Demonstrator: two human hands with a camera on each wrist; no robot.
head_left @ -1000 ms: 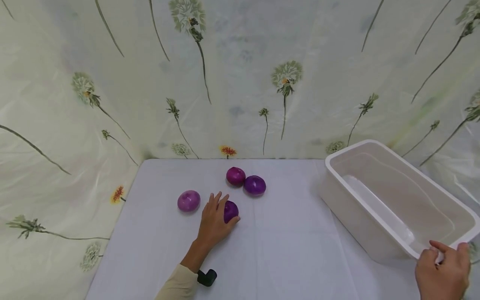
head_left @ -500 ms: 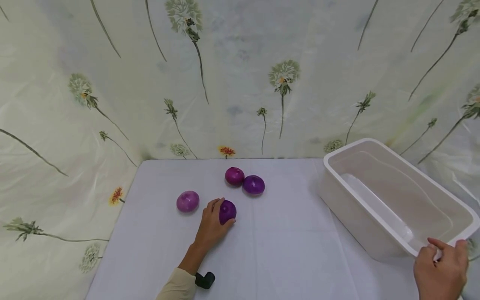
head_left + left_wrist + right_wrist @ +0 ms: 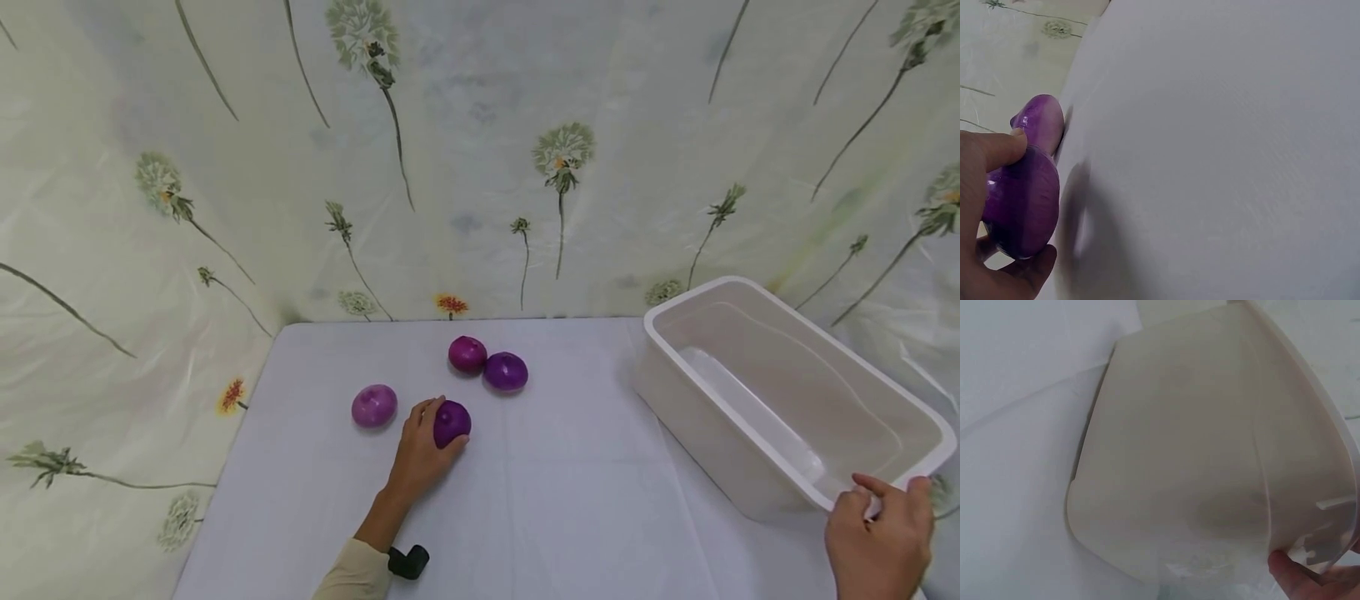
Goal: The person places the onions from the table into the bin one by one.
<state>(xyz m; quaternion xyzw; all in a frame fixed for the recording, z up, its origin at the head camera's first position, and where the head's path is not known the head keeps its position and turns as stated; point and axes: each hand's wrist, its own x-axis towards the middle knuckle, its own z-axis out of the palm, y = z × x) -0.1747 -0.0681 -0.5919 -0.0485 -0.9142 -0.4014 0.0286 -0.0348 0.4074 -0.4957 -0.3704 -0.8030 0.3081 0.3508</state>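
Observation:
My left hand (image 3: 422, 454) grips a dark purple onion (image 3: 452, 423), thumb on its near right side and fingers round its left. In the left wrist view that onion (image 3: 1025, 203) is held close over the white cloth, its shadow beside it. A lighter purple onion (image 3: 374, 407) lies to the left of the hand. Behind it are a magenta onion (image 3: 467, 355) and another dark purple onion (image 3: 506, 372), side by side. At the right, my right hand (image 3: 879, 533) grips the near corner of the white plastic bin (image 3: 720, 433); its thumb (image 3: 1294, 575) shows against the wall in the right wrist view.
The bin stands slanted along the right side of the table, with no onion visible in it. A white cloth (image 3: 585, 500) covers the table. Behind and to the left hangs a curtain (image 3: 465, 167) printed with dandelions. A black strap-mounted device (image 3: 408, 562) sits at the left wrist.
The left hand's spread fingers have closed round the dark purple onion, which has shifted slightly left and turned. The right hand keeps its grip on the bin. The head view has drifted slightly.

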